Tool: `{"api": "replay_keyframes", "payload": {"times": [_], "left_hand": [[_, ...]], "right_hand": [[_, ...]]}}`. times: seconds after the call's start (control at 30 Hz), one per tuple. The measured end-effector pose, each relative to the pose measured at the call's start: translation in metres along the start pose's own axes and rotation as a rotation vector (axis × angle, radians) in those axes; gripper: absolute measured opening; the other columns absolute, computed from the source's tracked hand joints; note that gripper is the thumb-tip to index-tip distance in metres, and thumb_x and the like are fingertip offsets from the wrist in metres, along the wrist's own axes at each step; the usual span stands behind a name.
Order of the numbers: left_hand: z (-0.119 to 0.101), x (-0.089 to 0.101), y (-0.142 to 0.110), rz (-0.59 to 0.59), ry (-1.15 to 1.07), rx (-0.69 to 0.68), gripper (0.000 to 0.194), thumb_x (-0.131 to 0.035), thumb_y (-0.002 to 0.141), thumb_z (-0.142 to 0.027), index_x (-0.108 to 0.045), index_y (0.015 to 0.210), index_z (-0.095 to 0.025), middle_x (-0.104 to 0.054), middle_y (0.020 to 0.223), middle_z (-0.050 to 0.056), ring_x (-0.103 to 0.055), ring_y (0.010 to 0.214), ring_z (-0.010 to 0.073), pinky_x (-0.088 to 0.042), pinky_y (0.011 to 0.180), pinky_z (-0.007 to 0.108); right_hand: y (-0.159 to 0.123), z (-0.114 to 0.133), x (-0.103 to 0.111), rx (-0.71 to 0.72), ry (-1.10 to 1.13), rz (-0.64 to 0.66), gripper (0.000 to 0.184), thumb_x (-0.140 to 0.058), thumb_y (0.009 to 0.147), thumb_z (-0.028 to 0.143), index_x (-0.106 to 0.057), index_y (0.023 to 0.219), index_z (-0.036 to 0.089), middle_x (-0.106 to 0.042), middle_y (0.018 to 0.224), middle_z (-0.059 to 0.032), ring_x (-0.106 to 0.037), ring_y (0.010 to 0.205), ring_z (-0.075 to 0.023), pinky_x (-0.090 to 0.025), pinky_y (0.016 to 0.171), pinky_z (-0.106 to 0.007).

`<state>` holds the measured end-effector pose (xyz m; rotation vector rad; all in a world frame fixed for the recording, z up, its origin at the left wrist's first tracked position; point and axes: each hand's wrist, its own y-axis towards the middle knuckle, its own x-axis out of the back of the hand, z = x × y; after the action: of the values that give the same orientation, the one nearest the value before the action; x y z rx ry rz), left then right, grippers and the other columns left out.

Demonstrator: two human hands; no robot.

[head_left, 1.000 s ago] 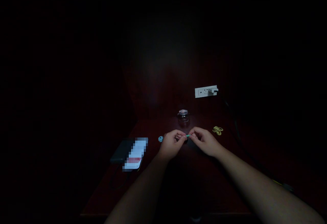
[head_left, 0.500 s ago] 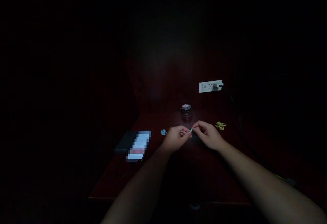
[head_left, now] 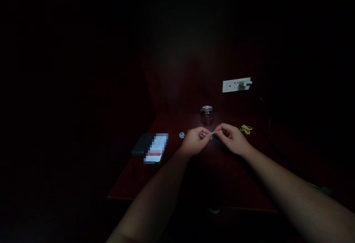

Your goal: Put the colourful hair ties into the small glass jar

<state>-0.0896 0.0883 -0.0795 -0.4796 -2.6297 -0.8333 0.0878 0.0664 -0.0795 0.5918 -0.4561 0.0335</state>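
Between my two hands, low over the dark red table [head_left: 222, 184], a short green band [head_left: 213, 133] is stretched, perhaps a rubber band like the others nearby. My left hand [head_left: 196, 140] pinches its left end between thumb and fingers. The right end is pinched by my right hand [head_left: 231, 137]. Most of the band is hidden by the fingertips. A small pile of light blue rubber bands [head_left: 182, 135] lies just left of my left hand. Yellow rubber bands [head_left: 246, 129] lie in a loose heap beyond my right hand.
Behind my hands stands a lidded clear jar [head_left: 206, 113]. At left, a lit phone [head_left: 156, 149] lies against a dark flat box [head_left: 141, 145], with a cable beside them. A white wall socket [head_left: 233, 85] holds a plug, and a dark cord [head_left: 270, 125] runs down the right side.
My fingertips have drawn slightly apart, so more of the green band shows, stretched between them. The camera view has shifted, moving the whole scene up and to the right.
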Motion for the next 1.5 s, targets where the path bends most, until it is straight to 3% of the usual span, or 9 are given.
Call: {"api": "replay_keyframes", "payload": {"times": [0.3, 0.57, 0.9, 1.07, 1.5], "left_hand": [[-0.002, 0.001, -0.001, -0.067, 0.070, -0.030, 0.013, -0.059, 0.079, -0.026, -0.064, 0.083, -0.014, -0.068, 0.077, 0.005, -0.061, 0.068, 0.0112, -0.049, 0.064, 0.022], [0.002, 0.000, 0.001, -0.039, 0.052, -0.043, 0.015, -0.058, 0.080, -0.027, -0.063, 0.085, -0.014, -0.067, 0.076, 0.005, -0.061, 0.069, 0.0108, -0.049, 0.064, 0.022], [-0.004, -0.003, 0.000, -0.017, 0.117, -0.074, 0.013, -0.058, 0.080, -0.026, -0.062, 0.082, -0.013, -0.066, 0.074, 0.003, -0.059, 0.066, 0.0100, -0.047, 0.062, 0.022], [0.000, -0.004, -0.005, -0.040, 0.114, -0.061, 0.011, -0.058, 0.080, -0.023, -0.060, 0.082, -0.013, -0.066, 0.076, 0.004, -0.058, 0.068, 0.0099, -0.047, 0.064, 0.022], [0.000, -0.008, -0.020, -0.092, 0.205, -0.041, 0.012, -0.058, 0.079, -0.025, -0.062, 0.081, -0.014, -0.065, 0.071, 0.003, -0.057, 0.062, 0.0097, -0.045, 0.062, 0.021]], "right_hand": [[-0.001, 0.000, -0.001, 0.003, 0.045, 0.075, 0.025, -0.061, 0.078, 0.040, -0.058, 0.075, 0.016, -0.047, 0.058, 0.0023, -0.040, 0.053, -0.0098, -0.032, 0.049, -0.023], [-0.001, -0.001, -0.001, 0.013, 0.082, 0.084, 0.025, -0.061, 0.077, 0.042, -0.056, 0.073, 0.018, -0.045, 0.057, 0.0035, -0.038, 0.051, -0.0092, -0.030, 0.048, -0.023], [0.002, -0.009, -0.013, 0.038, 0.090, -0.011, 0.013, -0.050, 0.082, 0.030, -0.049, 0.077, 0.018, -0.051, 0.064, 0.0014, -0.043, 0.055, -0.0107, -0.034, 0.052, -0.024], [-0.006, -0.003, -0.023, 0.068, -0.017, -0.040, 0.009, -0.043, 0.086, 0.026, -0.045, 0.080, 0.019, -0.051, 0.069, 0.0008, -0.046, 0.064, -0.0130, -0.038, 0.063, -0.027], [-0.023, -0.008, -0.033, 0.115, -0.144, -0.129, 0.010, -0.040, 0.088, 0.024, -0.043, 0.081, 0.019, -0.049, 0.075, -0.0008, -0.046, 0.070, -0.0147, -0.036, 0.067, -0.027]]}}
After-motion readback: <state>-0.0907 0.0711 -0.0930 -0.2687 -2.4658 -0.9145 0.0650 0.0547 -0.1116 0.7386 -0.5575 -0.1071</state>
